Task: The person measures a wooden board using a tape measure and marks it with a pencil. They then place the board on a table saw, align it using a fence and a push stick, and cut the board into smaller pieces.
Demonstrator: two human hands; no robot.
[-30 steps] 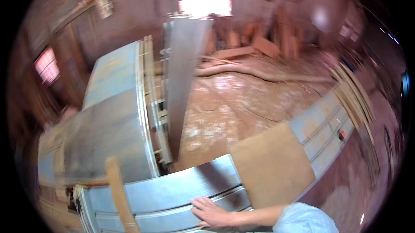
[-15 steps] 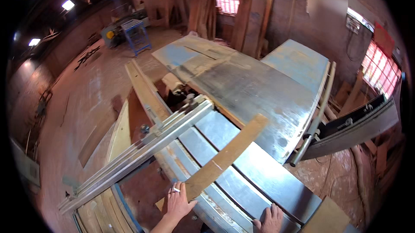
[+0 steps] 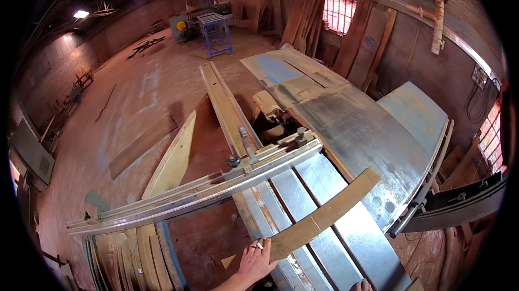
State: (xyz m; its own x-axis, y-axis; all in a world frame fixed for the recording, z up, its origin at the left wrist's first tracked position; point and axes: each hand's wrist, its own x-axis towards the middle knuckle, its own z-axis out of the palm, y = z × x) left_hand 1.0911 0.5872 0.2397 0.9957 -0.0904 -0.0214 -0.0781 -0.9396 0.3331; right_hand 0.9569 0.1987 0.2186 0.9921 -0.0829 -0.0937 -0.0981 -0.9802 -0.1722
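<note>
Board (image 3: 327, 212) lies aslant across sliding table (image 3: 373, 248), far end over saw table (image 3: 351, 115), near end at left hand (image 3: 257, 259). Right hand (image 3: 363, 286) on the near part of the sliding table, right of the left. Fence (image 3: 216, 192) crosses beyond the board, running out left. Slats (image 3: 130, 261) left of the left hand, near side of fence. Rail (image 3: 224, 102) behind fence, left of saw table. Side wing (image 3: 416, 107) right of saw table. Stand (image 3: 214, 26) on floor (image 3: 130, 88), far back.
</note>
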